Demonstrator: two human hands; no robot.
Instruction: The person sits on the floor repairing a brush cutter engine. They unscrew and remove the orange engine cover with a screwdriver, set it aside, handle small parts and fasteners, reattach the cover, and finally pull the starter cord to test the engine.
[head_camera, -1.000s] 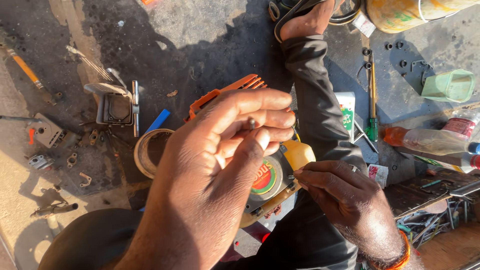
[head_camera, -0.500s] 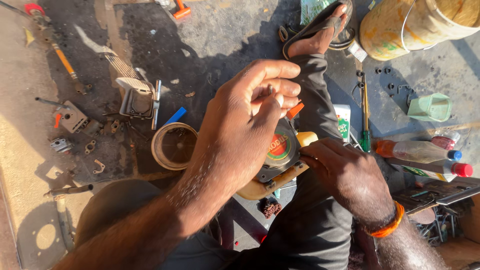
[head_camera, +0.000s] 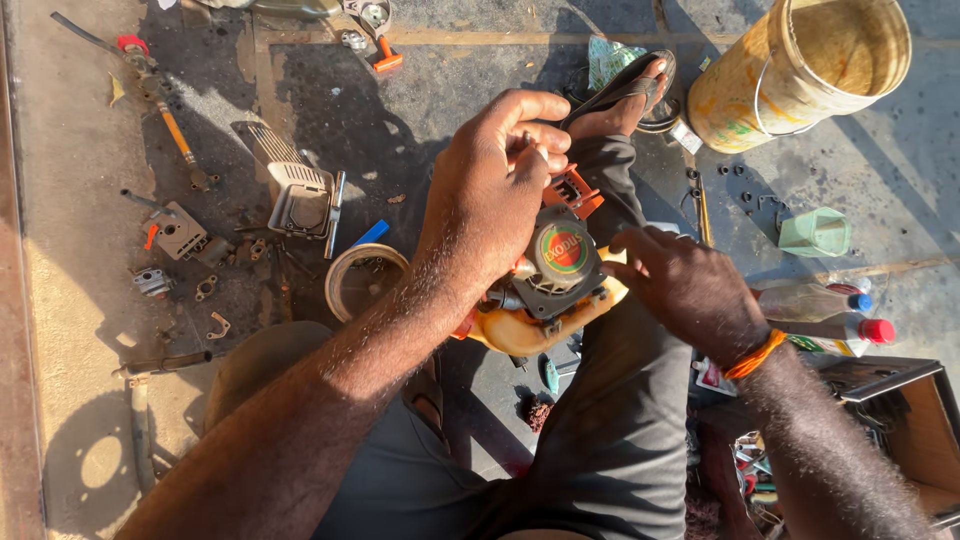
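On lap, between both hands: small engine (head_camera: 555, 285), black cover with round red-green label, orange-yellow tank below. Left hand (head_camera: 495, 195) curled over engine's top, fingertips pinched at orange part (head_camera: 575, 190); what they pinch, cannot tell. Right hand (head_camera: 685, 285) closed against engine's right side, steadying. Step, by judgement: fiddling with small fitting at top. Next move calls for steady brace, fine fingertip work. Left of engine: cup (head_camera: 360, 280), loose parts (head_camera: 190, 235). Upper right of engine: bucket (head_camera: 800, 75).

Left hand (head_camera: 500, 190) hides the engine's (head_camera: 555, 285) top.
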